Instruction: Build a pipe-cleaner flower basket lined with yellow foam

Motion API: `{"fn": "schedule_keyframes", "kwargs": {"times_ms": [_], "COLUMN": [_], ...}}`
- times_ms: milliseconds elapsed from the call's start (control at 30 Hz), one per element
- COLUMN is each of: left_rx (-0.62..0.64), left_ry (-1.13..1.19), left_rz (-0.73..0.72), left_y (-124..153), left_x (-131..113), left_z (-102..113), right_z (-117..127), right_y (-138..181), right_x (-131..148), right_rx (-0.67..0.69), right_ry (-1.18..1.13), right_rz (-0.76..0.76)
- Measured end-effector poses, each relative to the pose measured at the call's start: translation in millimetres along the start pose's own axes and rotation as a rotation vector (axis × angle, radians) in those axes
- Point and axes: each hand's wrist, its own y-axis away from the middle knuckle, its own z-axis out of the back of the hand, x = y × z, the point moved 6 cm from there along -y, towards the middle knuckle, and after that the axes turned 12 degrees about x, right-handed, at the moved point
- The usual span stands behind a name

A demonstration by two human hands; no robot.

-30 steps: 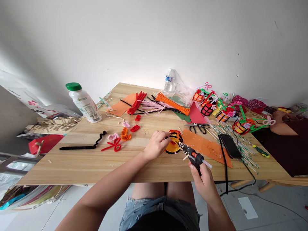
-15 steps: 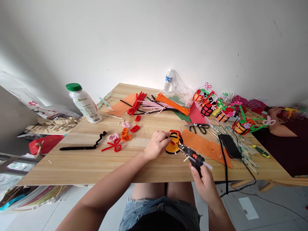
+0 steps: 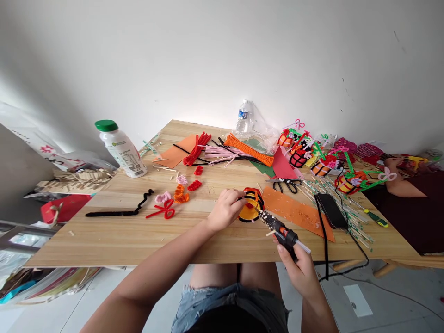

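Observation:
My left hand [image 3: 226, 209] grips a small orange and black pipe-cleaner basket [image 3: 251, 206] resting on the wooden table [image 3: 138, 231]. My right hand [image 3: 301, 267] is wrapped round the handle of a black hot glue gun [image 3: 279, 227], whose nozzle points at the basket's near right side. A clear glue stick juts out of the gun's back end. An orange paper sheet [image 3: 294, 210] lies just right of the basket. Black scissors [image 3: 287, 184] lie behind that sheet.
A white bottle with a green cap [image 3: 120, 148] stands at the far left, a water bottle [image 3: 244, 115] at the back. Pipe cleaners [image 3: 225, 150], finished baskets [image 3: 312, 155], a phone [image 3: 331, 208] and a cable lie about. Another person's arm [image 3: 402, 185] rests at the right.
My right hand has slid the glue gun slightly down and to the right, toward the table's near edge. My left hand and the basket stay put.

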Motion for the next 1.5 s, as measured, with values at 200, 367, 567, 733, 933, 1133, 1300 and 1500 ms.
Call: {"fn": "schedule_keyframes", "kwargs": {"times_ms": [200,367,567,733,933,1133,1300,1500], "left_rx": [0.002,0.018,0.021,-0.009,-0.017,-0.008,-0.004,-0.014], "left_ry": [0.003,0.004,0.005,-0.008,-0.035,-0.030,-0.010,0.007], "left_rz": [0.009,0.017,0.014,0.002,-0.004,-0.006,-0.004,-0.022], "left_y": [0.5,0.3,0.6,1.1,0.4,1.0,1.0,2.1], "left_x": [0.8,1.8,1.5,2.1,2.6,1.3,0.2,-0.2], "left_z": [-0.6,-1.5,-2.3,-2.3,-1.3,-0.8,-1.2,-1.5], "right_z": [0.5,25.4,95.7,74.1,43.6,35.6,43.1,36.4], "right_y": [1.7,8.8,-30.4,-95.7,-92.5,-54.2,-34.9,-23.2], "right_x": [-2.9,-32.8,-86.5,-104.6,-117.5,-95.3,-88.2,-86.2], "right_rx": [0.020,0.072,-0.480,-0.261,-0.144,-0.275,-0.353,-0.319], "right_ry": [-0.081,-0.365,0.028,0.715,1.080,1.113,1.073,1.046], "right_rz": [-0.055,-0.140,-0.185,-0.141,-0.165,0.114,0.162,0.099]}}
